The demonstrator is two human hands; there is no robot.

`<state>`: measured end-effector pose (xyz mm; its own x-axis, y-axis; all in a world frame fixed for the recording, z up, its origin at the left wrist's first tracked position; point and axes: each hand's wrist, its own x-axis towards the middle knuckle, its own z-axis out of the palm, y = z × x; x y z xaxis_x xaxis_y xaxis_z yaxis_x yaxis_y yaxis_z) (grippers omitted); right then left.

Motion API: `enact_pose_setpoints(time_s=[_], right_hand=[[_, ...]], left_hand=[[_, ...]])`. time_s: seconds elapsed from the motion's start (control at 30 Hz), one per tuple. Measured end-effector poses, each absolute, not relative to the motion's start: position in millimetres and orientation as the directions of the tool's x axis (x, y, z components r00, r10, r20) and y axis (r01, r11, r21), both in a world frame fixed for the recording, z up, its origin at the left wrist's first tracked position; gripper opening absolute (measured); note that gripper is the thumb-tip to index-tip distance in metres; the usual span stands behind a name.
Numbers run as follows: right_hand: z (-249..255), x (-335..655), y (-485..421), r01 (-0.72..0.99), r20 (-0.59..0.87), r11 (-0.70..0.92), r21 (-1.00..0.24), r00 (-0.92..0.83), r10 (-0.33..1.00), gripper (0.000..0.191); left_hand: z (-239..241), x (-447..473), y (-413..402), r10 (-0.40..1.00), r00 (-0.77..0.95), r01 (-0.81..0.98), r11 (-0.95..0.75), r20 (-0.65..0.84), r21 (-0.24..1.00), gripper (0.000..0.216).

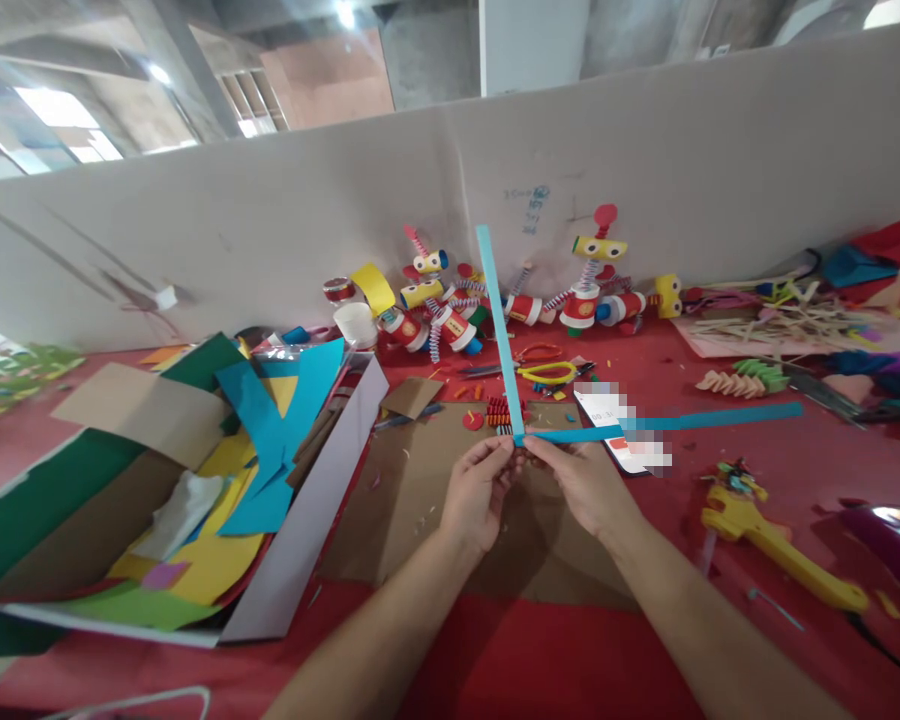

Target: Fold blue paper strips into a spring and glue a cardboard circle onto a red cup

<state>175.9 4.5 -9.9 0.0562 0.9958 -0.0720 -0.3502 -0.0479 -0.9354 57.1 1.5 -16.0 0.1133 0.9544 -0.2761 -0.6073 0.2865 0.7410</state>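
Observation:
Two narrow blue paper strips meet at a corner between my hands. One light blue strip (499,325) points up and away; the darker blue strip (709,416) stretches to the right, passing over a phone. My left hand (482,490) pinches the joined ends from the left with thumb and fingers. From the right, my right hand (579,482) pinches the same corner, its thumb and fingertip at the start of the darker strip. Both hands are above a brown cardboard sheet (390,500). Whether the strips are glued at the corner I cannot tell.
A box (307,520) of coloured paper stands at left. Paper-and-cup figures (585,300) line the partition wall. Yellow-handled scissors (551,373), red spring-like folded paper (501,410) and the phone (607,425) lie ahead. A yellow hot glue gun (772,540) rests at right.

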Motion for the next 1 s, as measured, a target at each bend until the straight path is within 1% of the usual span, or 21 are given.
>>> enact_pose_setpoints(time_s=[0.13, 0.27, 0.33, 0.47, 0.6, 0.67, 0.77, 0.87, 0.93, 1.0], right_hand=[[-8.5, 177.4, 5.0, -0.357, -0.098, -0.081, -0.930, 0.029, 0.995, 0.013], [-9.9, 177.7, 4.3, -0.286, -0.058, -0.053, -0.957, 0.008, 0.998, 0.014], [-11.5, 177.3, 4.1, -0.252, -0.065, -0.057, -0.966, 0.023, 0.998, 0.014], [-13.1, 176.1, 4.1, -0.264, -0.091, -0.085, -0.961, 0.012, 0.996, 0.015], [-10.3, 177.1, 3.6, -0.251, -0.086, -0.081, -0.965, 0.010, 0.996, 0.016], [-8.3, 178.4, 3.2, -0.209, -0.083, -0.076, -0.975, 0.029, 0.996, 0.017], [-7.8, 179.3, 3.0, -0.166, -0.073, -0.069, -0.984, 0.020, 0.997, 0.017], [-10.7, 178.3, 3.5, -0.198, -0.087, -0.089, -0.976, -0.022, 0.996, 0.017], [-12.4, 177.8, 4.1, -0.232, -0.100, -0.107, -0.967, -0.042, 0.994, 0.019], [-12.2, 178.5, 4.9, -0.240, -0.102, -0.110, -0.965, -0.043, 0.994, 0.020]], left_hand=[[-12.3, 50.8, 4.2, 0.945, 0.151, -0.585, 0.322, -0.290, 0.745, 0.018], [-8.8, 46.9, 6.0, 0.942, 0.133, -0.488, 0.332, -0.307, 0.807, 0.021], [-8.1, 46.2, 6.0, 0.946, 0.119, -0.455, 0.323, -0.303, 0.830, 0.021], [-10.4, 46.8, 4.9, 0.953, 0.110, -0.465, 0.300, -0.283, 0.833, 0.020], [-11.8, 47.3, 4.5, 0.946, 0.121, -0.491, 0.320, -0.300, 0.810, 0.019], [-9.9, 46.4, 5.0, 0.945, 0.128, -0.473, 0.325, -0.301, 0.819, 0.020], [-6.3, 45.1, 5.7, 0.956, 0.116, -0.391, 0.293, -0.269, 0.873, 0.021], [-5.6, 45.9, 5.3, 0.973, 0.067, -0.339, 0.232, -0.223, 0.912, 0.020], [-6.3, 47.3, 4.4, 0.975, 0.036, -0.362, 0.217, -0.219, 0.907, 0.020], [-6.4, 47.8, 3.7, 0.969, 0.039, -0.398, 0.237, -0.242, 0.886, 0.020]])
